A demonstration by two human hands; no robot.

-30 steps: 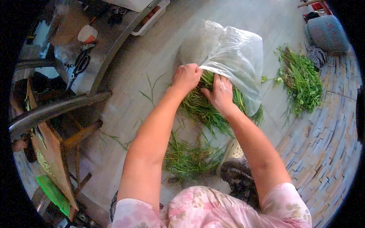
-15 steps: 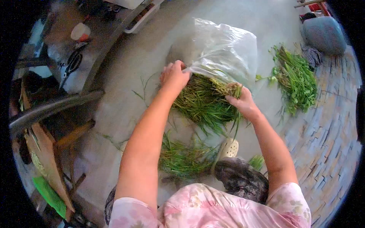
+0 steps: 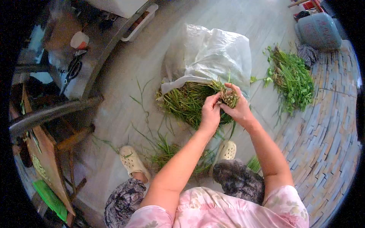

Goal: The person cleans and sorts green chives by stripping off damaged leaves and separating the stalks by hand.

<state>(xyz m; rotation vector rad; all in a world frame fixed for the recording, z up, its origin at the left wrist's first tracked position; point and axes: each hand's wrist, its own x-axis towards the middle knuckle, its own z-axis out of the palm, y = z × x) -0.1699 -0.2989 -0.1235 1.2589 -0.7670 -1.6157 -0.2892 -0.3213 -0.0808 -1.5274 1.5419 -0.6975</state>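
A white plastic bag (image 3: 218, 49) lies on the floor with its mouth toward me, and a mass of green stalks (image 3: 180, 100) spills from it. My right hand (image 3: 239, 108) is wrapped round a bundle of stalks (image 3: 229, 98), cut ends facing up. My left hand (image 3: 211, 112) is closed at the left side of that bundle, its fingertips pinched on something too small to make out. Loose grass (image 3: 165, 152) lies nearer me, between my feet.
Leafy greens (image 3: 294, 79) lie on the floor at the right, near a blue-grey container (image 3: 319, 32). Scissors (image 3: 72, 70) rest at the upper left. A wooden board (image 3: 47, 155) and a green object (image 3: 50, 199) stand at the left. My shoes (image 3: 131, 159) flank the loose grass.
My left hand has let go of the bag's edge and moved right to the bundle. My right hand, earlier under the bag's mouth, has drawn the bundle out and turned its ends up.
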